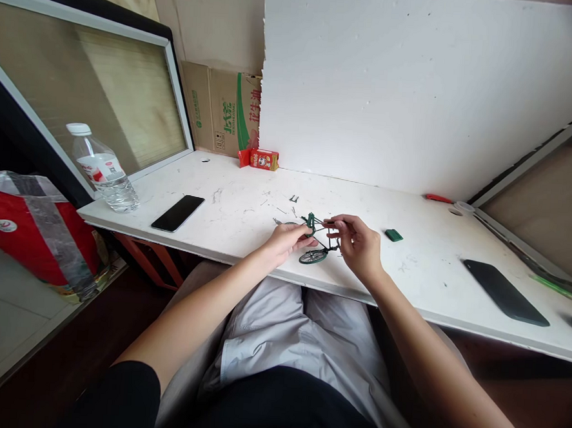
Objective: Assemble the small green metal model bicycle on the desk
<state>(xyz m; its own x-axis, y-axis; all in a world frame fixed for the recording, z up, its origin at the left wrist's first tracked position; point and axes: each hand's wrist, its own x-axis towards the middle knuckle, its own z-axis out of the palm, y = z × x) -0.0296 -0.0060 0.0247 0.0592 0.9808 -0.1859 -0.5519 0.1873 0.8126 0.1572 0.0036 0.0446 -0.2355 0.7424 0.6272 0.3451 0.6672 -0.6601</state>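
Note:
A small dark green model bicycle (313, 257) is held tilted just above the white table, its spoked wheel toward the front edge. My left hand (284, 243) is closed on its green end, thumb and fingers pinching it. My right hand (360, 246) is closed too, with thumb and forefinger pinched at a thin dark bar of the bicycle frame; whether a separate small part sits in that pinch is too small to tell. Beyond the hands lie small dark pieces (293, 198) and thin slivers. Right of my right hand is a small green rectangular piece (394, 235).
On the left stand a water bottle (107, 174) and a black phone (178, 212). A red packet (264, 160) and a cardboard box (219, 110) are at the back. A dark flat slab (505, 292) and a red-handled item (439, 198) lie to the right.

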